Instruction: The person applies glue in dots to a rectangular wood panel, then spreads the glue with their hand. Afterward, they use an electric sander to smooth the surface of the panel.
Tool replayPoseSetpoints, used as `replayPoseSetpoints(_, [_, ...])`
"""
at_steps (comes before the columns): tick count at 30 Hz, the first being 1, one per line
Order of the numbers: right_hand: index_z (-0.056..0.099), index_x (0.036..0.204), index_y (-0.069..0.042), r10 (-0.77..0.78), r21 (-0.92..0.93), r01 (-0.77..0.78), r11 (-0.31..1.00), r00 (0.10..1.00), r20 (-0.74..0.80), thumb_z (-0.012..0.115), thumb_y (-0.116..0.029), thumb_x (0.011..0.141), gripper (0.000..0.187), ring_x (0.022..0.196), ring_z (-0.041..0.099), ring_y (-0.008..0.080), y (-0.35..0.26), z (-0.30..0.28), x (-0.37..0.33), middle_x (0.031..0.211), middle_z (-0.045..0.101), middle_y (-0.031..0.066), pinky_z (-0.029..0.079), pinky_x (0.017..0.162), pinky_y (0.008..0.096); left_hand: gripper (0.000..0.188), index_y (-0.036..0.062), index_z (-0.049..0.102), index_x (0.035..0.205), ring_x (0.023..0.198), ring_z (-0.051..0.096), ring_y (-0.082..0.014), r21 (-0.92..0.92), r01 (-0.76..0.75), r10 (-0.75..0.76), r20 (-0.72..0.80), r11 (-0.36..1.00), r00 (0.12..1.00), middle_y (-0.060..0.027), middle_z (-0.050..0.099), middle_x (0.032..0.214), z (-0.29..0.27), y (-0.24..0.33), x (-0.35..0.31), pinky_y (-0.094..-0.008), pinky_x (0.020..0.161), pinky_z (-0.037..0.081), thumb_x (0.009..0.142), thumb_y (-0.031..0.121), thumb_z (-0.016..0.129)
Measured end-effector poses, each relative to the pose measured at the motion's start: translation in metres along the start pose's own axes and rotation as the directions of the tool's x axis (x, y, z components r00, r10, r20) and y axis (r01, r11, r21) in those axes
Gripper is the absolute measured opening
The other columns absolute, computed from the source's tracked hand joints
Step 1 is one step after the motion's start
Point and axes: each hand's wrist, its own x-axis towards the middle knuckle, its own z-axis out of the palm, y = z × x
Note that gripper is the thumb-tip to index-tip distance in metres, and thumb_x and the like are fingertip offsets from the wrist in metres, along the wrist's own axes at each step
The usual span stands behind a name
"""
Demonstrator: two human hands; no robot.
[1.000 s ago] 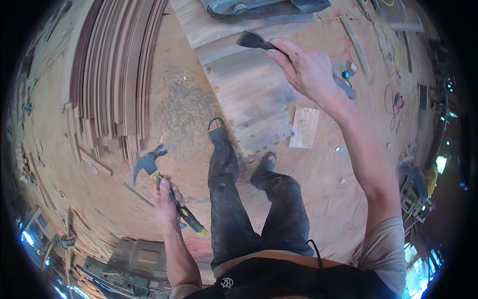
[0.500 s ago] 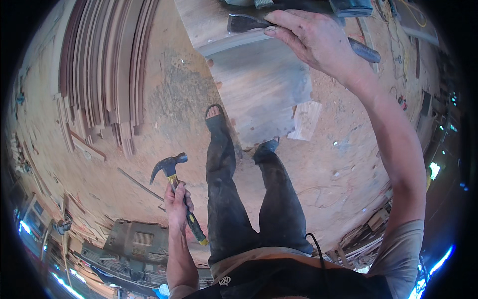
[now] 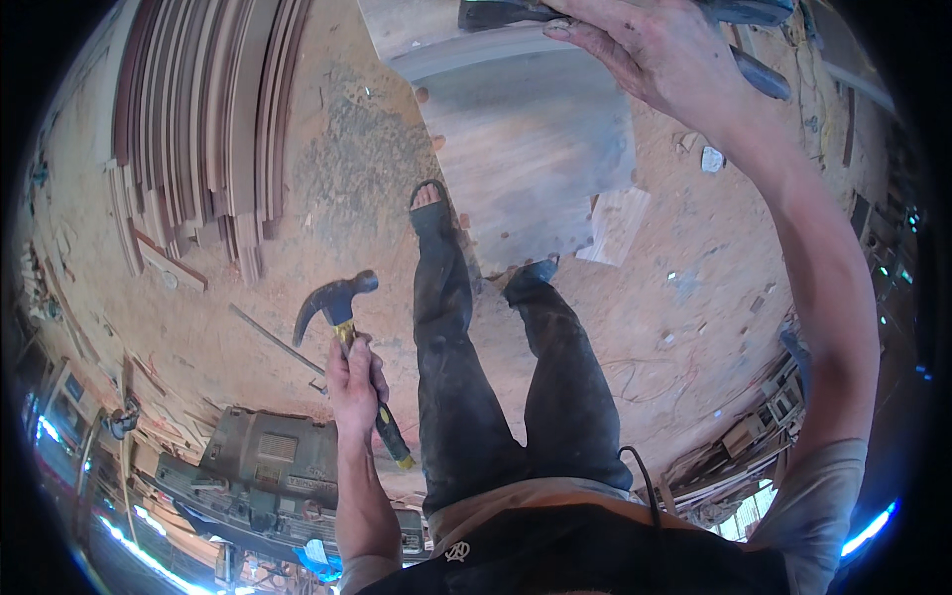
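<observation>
Low on the left, my left hand (image 3: 355,382) is wrapped round the grip of a claw hammer (image 3: 337,297). Its dark head points away from me, and the black and yellow handle end sticks out below my fist. Far out at the top, my right hand (image 3: 669,59) grips a chisel (image 3: 506,13). The wide dark blade shows left of my fingertips, while the handle comes out to the right of my wrist. Beneath the chisel is a pale wooden workpiece (image 3: 526,159) with a smooth, greyish front; whether the blade touches it I cannot tell.
Long wooden boards (image 3: 203,119) lie stacked at the left. A thin rod (image 3: 273,337) rests on the dusty floor near the hammer. A dark tool case (image 3: 273,451) is at the lower left, and a light wood offcut (image 3: 617,226) lies by the workpiece. Timber scraps (image 3: 739,436) are piled lower right.
My right hand and the chisel have shifted up and to the right in the picture. The hammer in my left hand has risen slightly. The whole view has tilted a little.
</observation>
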Motion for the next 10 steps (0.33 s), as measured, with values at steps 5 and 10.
replayPoseSetpoints(5, [0.064, 0.104, -0.008, 0.011, -0.191, 0.012, 0.982, 0.993, 0.116, 0.070, -0.022, 0.101, 0.015, 0.069, 0.070, 0.0344, -0.018, -0.018, 0.001, 0.080, 0.068, 0.0118, 0.053, 0.061, 0.0475, 0.032, 0.0009, 0.056, 0.137, 0.055, 0.049, -0.0034, 0.161, -0.393, 0.392, 0.036, 0.906, 0.919, 0.0007, 0.056, 0.080, 0.036, 0.070, -0.004, -0.0216, 0.046, 0.038, 0.117, 0.024, 0.050])
replayPoseSetpoints(10, [0.061, 0.097, -0.009, 0.015, -0.200, 0.011, 0.980, 0.991, 0.133, 0.069, -0.023, 0.101, 0.017, 0.069, 0.071, 0.0338, -0.032, -0.030, 0.008, 0.076, 0.068, 0.0123, 0.051, 0.058, 0.0461, 0.045, -0.0017, 0.050, 0.149, 0.053, 0.050, -0.0056, 0.369, -0.708, 0.725, 0.117, 0.603, 0.679, -0.0053, 0.062, 0.087, 0.078, 0.179, -0.006, -0.0206, 0.046, 0.039, 0.115, 0.028, 0.052])
